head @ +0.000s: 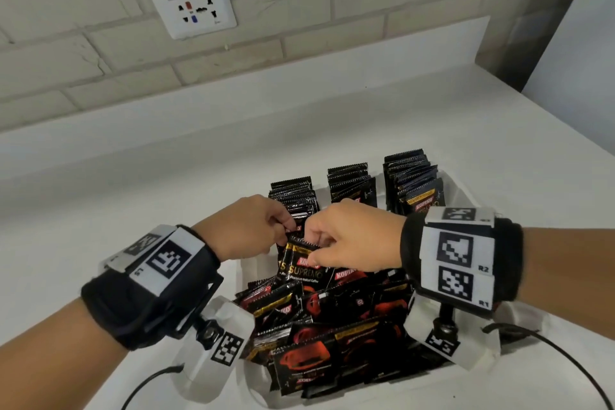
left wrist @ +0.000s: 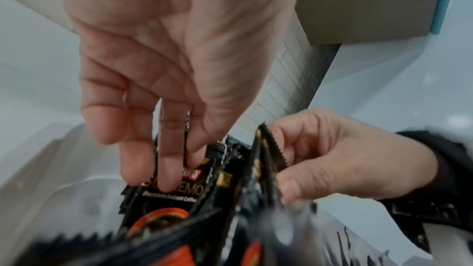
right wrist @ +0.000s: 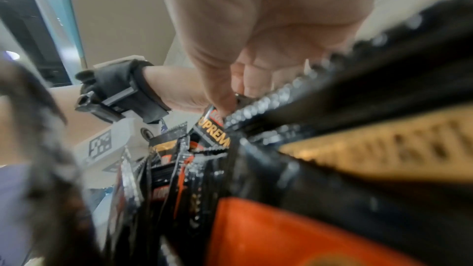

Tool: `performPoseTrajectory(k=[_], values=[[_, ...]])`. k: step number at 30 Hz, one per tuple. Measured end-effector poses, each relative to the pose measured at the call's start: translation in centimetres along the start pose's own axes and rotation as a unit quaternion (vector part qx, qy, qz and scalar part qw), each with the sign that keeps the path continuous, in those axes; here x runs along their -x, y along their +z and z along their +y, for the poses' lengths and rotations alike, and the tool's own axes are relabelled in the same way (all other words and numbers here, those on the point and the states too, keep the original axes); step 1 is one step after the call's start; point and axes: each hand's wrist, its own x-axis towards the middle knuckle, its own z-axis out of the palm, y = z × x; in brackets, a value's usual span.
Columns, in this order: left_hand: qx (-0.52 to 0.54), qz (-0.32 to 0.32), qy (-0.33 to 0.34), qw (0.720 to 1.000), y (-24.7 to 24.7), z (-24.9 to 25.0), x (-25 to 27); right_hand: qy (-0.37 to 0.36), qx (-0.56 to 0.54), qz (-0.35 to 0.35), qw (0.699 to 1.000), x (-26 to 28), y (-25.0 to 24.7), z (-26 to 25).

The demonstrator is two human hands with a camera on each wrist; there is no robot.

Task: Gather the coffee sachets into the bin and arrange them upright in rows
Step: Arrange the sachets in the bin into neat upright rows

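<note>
My left hand (head: 248, 226) pinches the top of the upright sachets (head: 294, 200) at the near end of the left row. My right hand (head: 349, 240) clamps the serrated top edge of one coffee sachet (head: 301, 268) just beside those fingertips, above the loose pile in the bin (head: 244, 271). I judge it best to hold the row steady, seat the sachet vertical and keep edges aligned. Legible print: "SUPREMO", "Premium Instant Coffee", partial "KOPIKO".

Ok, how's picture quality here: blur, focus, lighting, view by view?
Head view: even, soft light, sharp on the black foil coffee sachets and white plastic bin, wide-angle bending at the edges. Left wrist view: left hand fairly clear, nearest sachets smeared. Right wrist view: worst, right hand and close sachets badly out of focus.
</note>
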Motion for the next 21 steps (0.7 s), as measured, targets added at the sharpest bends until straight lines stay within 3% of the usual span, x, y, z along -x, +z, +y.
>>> performPoseTrajectory(k=[11, 16, 19, 21], values=[[-0.005, -0.04, 0.016, 0.999, 0.3, -0.3, 0.8, -0.078, 0.119, 0.022, 0.99, 3.1, 0.0, -1.8], [0.005, -0.112, 0.053, 0.992, -0.5, -0.7, 2.7, -0.107, 0.159, 0.056, 0.98, 4.0, 0.1, -1.8], [0.054, -0.165, 0.055, 0.983, -1.5, -1.3, 5.0, -0.1, 0.17, 0.05, 0.979, 4.1, 0.1, -1.8], [0.033, -0.189, 0.05, 0.98, -1.4, -1.6, 6.7, -0.099, 0.168, 0.044, 0.98, 4.3, 0.1, -1.8]])
